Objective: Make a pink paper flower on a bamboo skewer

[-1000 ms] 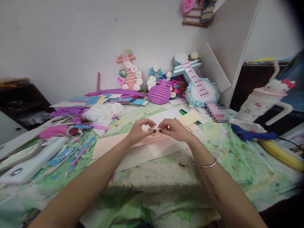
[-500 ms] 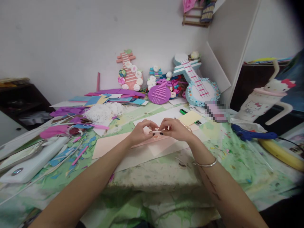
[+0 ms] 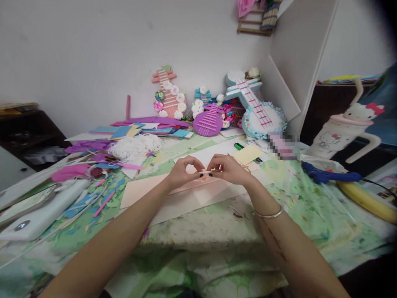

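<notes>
Over the middle of the table, my left hand and my right hand meet with thumbs and fingertips pinched. Between them they hold a small, thin pale strip, mostly hidden by the fingers; whether it is paper or foam I cannot make out. Dark nails show on both thumbs. Just below the hands lies a peach-coloured sheet, over a larger pale sheet. A yellow card and a green pen are beyond my right hand.
Decorated lute-shaped crafts, one purple and one blue-and-white, lean at the back. Shredded white paper, coloured scraps and a white power bank lie left. At right are a blue glue gun, a banana and a tumbler.
My left hand's fingertips and thumb have shifted slightly along the pale strip, toward my right hand. The right hand stays nearly in place, and the surrounding things look the same.
</notes>
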{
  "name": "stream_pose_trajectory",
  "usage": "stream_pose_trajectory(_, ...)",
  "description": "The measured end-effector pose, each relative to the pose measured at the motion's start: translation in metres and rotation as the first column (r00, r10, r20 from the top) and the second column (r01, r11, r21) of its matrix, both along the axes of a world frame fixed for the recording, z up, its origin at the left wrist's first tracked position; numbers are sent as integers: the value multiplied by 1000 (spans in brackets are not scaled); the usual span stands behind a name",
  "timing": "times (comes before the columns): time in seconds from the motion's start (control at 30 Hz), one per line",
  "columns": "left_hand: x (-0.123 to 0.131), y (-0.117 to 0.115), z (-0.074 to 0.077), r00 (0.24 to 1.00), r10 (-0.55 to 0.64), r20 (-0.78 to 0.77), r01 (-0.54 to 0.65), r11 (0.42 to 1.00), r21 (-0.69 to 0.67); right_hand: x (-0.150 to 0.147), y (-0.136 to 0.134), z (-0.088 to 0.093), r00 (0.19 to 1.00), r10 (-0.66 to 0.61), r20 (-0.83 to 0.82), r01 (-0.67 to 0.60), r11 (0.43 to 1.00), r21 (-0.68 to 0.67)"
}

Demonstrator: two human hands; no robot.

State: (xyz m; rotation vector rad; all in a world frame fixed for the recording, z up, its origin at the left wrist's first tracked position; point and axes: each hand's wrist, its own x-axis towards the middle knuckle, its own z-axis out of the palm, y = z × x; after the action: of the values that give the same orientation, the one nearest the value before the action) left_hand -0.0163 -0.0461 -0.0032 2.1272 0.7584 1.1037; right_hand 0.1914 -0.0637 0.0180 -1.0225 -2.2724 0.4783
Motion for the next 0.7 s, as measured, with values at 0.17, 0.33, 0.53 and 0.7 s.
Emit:
stream_pose_trajectory(0.17,0,0,0,1000,-2,0,2,999,-36,-2,-1,0,999,25,37,-26,1000,16)
stream_pose_trajectory(0.33,1,0,0,1000,2,-23,-2,1000,-13,-2,-1,0,998,23,58,-26,999,38)
stream_pose_trajectory(0.53,2,0,1,999,6,-37,-7,1000,-13,-2,-1,1,997,26,72,-28,999,40)
stream_pose_trajectory(0.7,1,-1,4,1000,8,-26,-8,1000,4,-3,-2,1,997,19,70,-21,999,33)
